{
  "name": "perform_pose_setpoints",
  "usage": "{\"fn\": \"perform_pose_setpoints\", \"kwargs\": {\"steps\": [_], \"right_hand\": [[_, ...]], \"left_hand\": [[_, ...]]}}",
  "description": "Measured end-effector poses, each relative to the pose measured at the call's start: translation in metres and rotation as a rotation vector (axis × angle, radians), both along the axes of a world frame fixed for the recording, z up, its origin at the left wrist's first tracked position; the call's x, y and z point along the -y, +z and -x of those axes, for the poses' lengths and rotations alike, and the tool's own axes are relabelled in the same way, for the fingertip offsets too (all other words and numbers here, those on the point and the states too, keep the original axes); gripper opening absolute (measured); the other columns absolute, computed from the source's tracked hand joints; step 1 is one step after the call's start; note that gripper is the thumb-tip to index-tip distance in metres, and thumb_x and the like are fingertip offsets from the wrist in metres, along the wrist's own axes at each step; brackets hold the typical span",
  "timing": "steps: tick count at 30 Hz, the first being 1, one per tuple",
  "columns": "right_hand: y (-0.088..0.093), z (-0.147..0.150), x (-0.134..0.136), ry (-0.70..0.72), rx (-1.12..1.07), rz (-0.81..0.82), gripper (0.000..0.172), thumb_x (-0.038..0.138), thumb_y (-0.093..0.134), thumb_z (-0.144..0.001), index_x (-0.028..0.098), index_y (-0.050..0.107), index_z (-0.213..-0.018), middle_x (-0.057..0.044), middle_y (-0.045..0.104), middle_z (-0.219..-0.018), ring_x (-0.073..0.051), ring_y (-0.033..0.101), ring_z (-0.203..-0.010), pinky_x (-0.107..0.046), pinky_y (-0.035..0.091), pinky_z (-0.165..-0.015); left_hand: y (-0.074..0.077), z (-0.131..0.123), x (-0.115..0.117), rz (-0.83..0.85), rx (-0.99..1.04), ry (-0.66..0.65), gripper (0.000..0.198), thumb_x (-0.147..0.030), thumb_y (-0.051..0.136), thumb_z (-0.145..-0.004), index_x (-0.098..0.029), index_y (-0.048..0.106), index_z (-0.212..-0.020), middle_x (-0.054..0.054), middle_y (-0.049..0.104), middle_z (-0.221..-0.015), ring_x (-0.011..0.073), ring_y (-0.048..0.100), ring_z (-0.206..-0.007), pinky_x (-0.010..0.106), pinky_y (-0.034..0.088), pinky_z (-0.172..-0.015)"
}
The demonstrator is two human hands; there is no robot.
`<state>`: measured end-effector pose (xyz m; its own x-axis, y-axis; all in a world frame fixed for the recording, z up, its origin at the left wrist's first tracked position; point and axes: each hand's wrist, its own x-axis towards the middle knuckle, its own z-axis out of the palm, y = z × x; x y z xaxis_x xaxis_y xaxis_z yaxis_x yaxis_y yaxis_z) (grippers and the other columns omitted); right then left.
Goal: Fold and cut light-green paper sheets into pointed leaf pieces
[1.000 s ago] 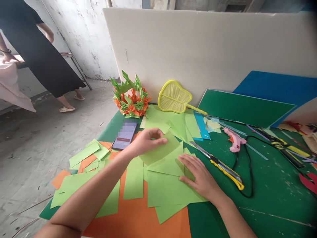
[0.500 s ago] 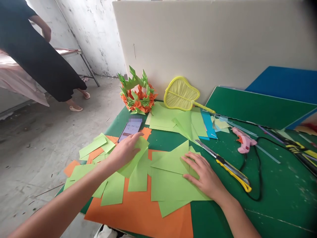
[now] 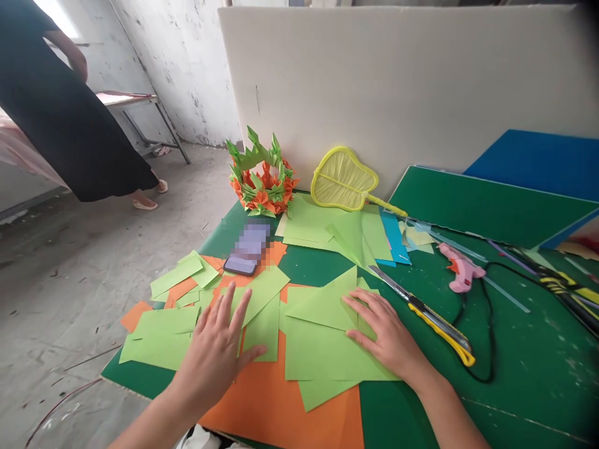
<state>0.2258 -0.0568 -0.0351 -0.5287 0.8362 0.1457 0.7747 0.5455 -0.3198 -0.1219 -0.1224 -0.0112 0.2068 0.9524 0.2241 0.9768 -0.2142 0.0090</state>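
Observation:
My left hand [image 3: 218, 343] hovers over or rests on loose green paper pieces [image 3: 163, 337], its fingers spread and nothing gripped. My right hand [image 3: 381, 327] lies with fingers apart on a stack of green paper sheets [image 3: 322, 355], touching the upper, slanted piece. Under the green paper is a large orange sheet [image 3: 299, 411]. A phone [image 3: 248, 246] lies flat just beyond my left hand. Right of my right hand is a utility knife [image 3: 425, 318] with a yellow handle and its blade out.
At the back stand an orange and green folded-paper crown [image 3: 262, 181] and a yellow fan [image 3: 344, 178] leaning on a pale board [image 3: 402, 81]. A pink glue gun [image 3: 461, 268] with a black cord lies at right. A person in a black garment [image 3: 79, 125] stands at left.
My left hand has let go of a green piece near the phone and drawn back toward me, opening its fingers. My right hand has stayed in place. The person at left has shifted slightly.

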Motion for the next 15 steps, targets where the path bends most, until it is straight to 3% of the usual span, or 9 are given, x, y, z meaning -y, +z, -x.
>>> {"fn": "perform_pose_setpoints", "kwargs": {"steps": [4, 8, 12, 15], "right_hand": [[0.0, 0.0, 0.0, 0.003, -0.003, -0.002, 0.054, 0.051, 0.048, -0.094, 0.033, 0.038, -0.145, -0.005, 0.047, -0.144, -0.028, 0.037, -0.138, -0.049, 0.037, -0.11], [-0.001, 0.0, 0.0, 0.007, -0.007, 0.01, 0.055, 0.051, 0.047, -0.094, 0.033, 0.036, -0.145, -0.005, 0.045, -0.145, -0.027, 0.035, -0.138, -0.05, 0.036, -0.111], [-0.001, 0.0, -0.001, 0.011, -0.008, -0.004, 0.054, 0.051, 0.048, -0.094, 0.032, 0.038, -0.144, -0.005, 0.045, -0.145, -0.028, 0.037, -0.138, -0.05, 0.036, -0.111], [-0.001, 0.0, -0.001, 0.012, -0.003, -0.014, 0.054, 0.051, 0.047, -0.095, 0.031, 0.039, -0.144, -0.006, 0.046, -0.145, -0.027, 0.037, -0.137, -0.049, 0.036, -0.111]], "left_hand": [[-0.007, -0.018, -0.004, 0.051, 0.054, -0.124, 0.083, -0.067, 0.04, -0.09, -0.026, 0.009, -0.155, 0.013, 0.019, -0.159, 0.0377, 0.03, -0.141, 0.056, 0.035, -0.108], [-0.008, -0.024, -0.018, 0.134, 0.082, -0.226, 0.067, -0.055, 0.042, -0.095, -0.028, 0.021, -0.152, 0.008, 0.018, -0.16, 0.0337, 0.021, -0.145, 0.052, 0.032, -0.113], [-0.007, -0.024, -0.041, 0.202, 0.111, -0.325, 0.05, -0.042, 0.034, -0.102, -0.026, 0.031, -0.149, 0.007, 0.02, -0.159, 0.0279, 0.02, -0.146, 0.048, 0.028, -0.117], [-0.007, -0.026, -0.064, 0.261, 0.108, -0.362, 0.049, -0.039, 0.03, -0.103, -0.021, 0.033, -0.148, 0.01, 0.022, -0.159, 0.0272, 0.017, -0.147, 0.048, 0.025, -0.118]]}}
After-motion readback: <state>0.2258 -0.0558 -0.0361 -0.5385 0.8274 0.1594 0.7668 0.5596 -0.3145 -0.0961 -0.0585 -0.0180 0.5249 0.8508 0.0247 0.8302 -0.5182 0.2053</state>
